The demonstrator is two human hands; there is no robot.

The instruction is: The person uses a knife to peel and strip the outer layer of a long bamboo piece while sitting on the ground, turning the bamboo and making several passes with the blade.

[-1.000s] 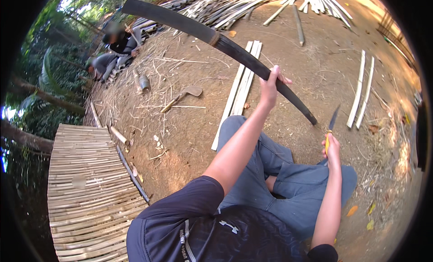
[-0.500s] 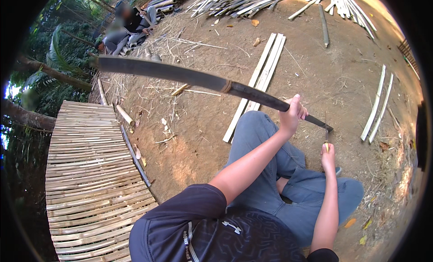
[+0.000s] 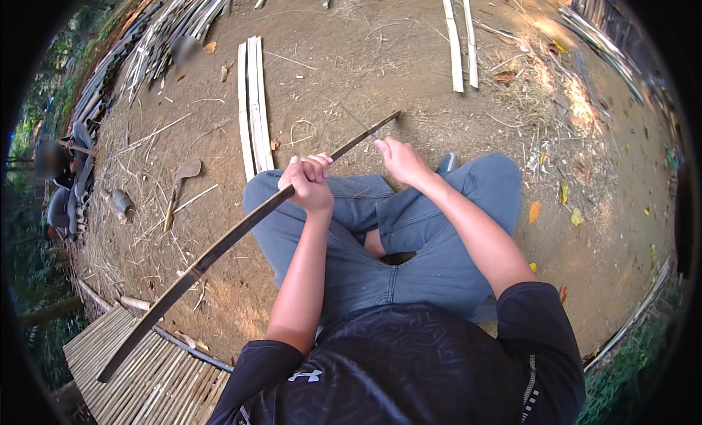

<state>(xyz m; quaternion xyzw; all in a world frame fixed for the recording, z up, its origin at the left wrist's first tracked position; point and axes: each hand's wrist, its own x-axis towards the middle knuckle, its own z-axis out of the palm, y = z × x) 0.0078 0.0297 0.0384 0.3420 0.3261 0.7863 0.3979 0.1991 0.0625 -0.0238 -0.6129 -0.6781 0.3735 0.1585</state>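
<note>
A long, dark-skinned bamboo strip point(image 3: 245, 224) with a pale edge and a node slants across my lap. Its lower end reaches out over the left side; the other end points away to the right. My left hand point(image 3: 308, 183) is closed around it above my left knee. In my right hand point(image 3: 404, 162), fingers closed, is a thin-bladed knife point(image 3: 357, 122). The blade points up and left, close to the strip's far end; whether the two touch I cannot tell. My fingers hide the knife's handle.
Pale bamboo slats point(image 3: 253, 103) lie ahead of my left knee, with two more point(image 3: 453, 44) farther right. A broad-bladed chopping tool point(image 3: 188, 169) rests on the dirt at left. A slatted bamboo platform point(image 3: 157, 370) is at lower left. Another person point(image 3: 75, 158) sits beside the stacked poles.
The view has swung right. The strip's left end has swung down toward me, its slope reversed. My right hand, formerly below the strip's right end, is now just beside it with the knife.
</note>
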